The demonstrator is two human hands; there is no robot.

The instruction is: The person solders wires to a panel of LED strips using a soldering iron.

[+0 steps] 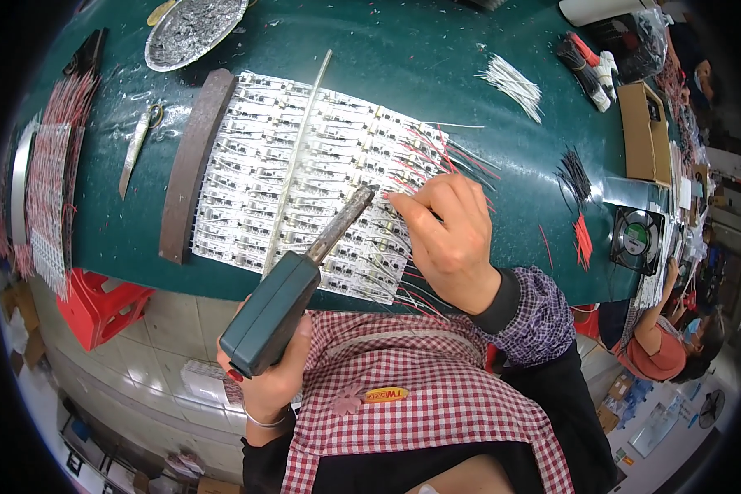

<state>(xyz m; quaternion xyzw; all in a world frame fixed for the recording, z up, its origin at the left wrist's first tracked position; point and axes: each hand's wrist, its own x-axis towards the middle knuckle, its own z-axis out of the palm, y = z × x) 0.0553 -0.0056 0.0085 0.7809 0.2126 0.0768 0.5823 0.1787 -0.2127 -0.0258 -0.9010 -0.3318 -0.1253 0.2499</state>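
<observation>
Gripping the soldering gun [273,309] in your left hand [278,380], tip [365,197] over the boards [255,156] lying on the counter [535,156], and your right hand [449,239] is just beside that tip, can't tell if it's pinching anything tbh

Table [387,49]: green
Left: white-wrapped tool [138,140], brown bar [193,169]
Middle: white circuit-board panel [251,156]
Right: white wires [512,87], black wires [575,175], cardboard box [640,132]
</observation>
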